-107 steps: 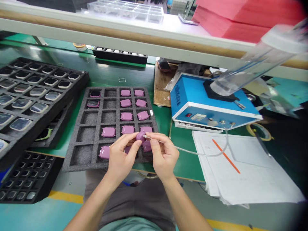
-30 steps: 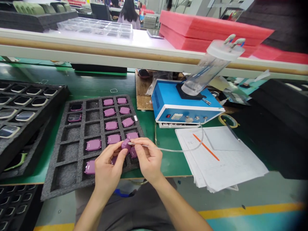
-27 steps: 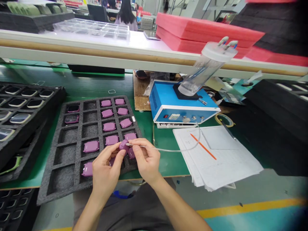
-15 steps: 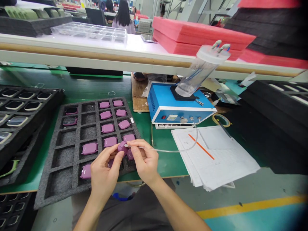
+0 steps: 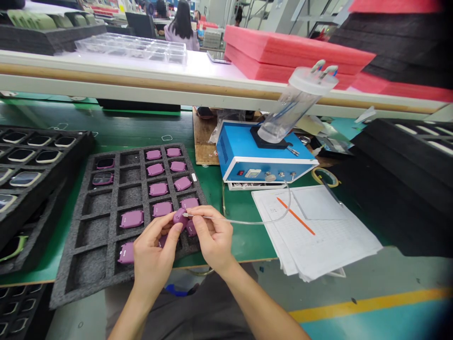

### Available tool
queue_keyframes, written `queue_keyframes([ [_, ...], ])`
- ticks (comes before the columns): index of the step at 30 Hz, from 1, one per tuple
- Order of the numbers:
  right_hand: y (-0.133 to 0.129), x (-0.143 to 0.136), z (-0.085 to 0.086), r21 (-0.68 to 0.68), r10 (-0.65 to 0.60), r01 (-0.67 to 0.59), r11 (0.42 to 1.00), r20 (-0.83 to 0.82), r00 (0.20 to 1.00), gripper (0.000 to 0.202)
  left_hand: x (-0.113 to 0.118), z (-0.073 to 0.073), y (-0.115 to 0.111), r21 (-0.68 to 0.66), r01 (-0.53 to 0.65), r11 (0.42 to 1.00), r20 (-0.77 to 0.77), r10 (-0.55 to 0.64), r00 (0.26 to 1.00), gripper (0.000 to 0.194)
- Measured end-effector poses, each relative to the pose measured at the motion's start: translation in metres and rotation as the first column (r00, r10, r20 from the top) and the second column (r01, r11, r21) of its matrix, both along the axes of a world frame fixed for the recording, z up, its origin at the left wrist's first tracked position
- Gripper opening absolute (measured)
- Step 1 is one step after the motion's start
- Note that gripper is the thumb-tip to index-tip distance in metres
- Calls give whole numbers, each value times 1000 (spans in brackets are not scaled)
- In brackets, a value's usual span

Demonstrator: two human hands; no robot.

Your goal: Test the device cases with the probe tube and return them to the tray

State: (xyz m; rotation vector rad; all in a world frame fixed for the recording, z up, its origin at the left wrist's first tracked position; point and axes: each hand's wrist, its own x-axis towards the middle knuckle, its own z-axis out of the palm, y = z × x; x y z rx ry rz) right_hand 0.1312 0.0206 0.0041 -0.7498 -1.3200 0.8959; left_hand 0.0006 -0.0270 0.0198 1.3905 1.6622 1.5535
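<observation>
Between the thumb and fingers of my left hand (image 5: 155, 245) is a purple watch case (image 5: 180, 217), turned on its edge above the foam tray. My right hand (image 5: 214, 233) pinches the end of a clear thin tube (image 5: 244, 221), whose small metal tip touches or nearly touches the case's side. The tube curves back to a blue box-shaped machine (image 5: 267, 158) with a clear cylinder (image 5: 292, 106) on top. Below my hands lies the grey foam tray (image 5: 78, 198), with several purple watch cases (image 5: 158, 189) in its compartments. My fingers hide part of the held case.
Paper sheets (image 5: 311, 236) with an orange stick (image 5: 295, 216) lie right of my hands. At the left are stacked black trays (image 5: 42, 182) of watch parts. A roll of tape (image 5: 324, 177) sits beside the machine. Red foam blocks (image 5: 293, 52) stand on the shelf (image 5: 148, 89).
Both hands, the purple watch case and the tube stay almost exactly in place. In the background, a seated person has shifted slightly.
</observation>
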Motion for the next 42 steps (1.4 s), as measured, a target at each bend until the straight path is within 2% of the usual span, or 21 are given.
queue_keyframes([
  [42,0,-1,-2,-18,9,-9,1000,4,1000,14,-1,-2,0,9,4,1000,-20,-4,1000,21],
])
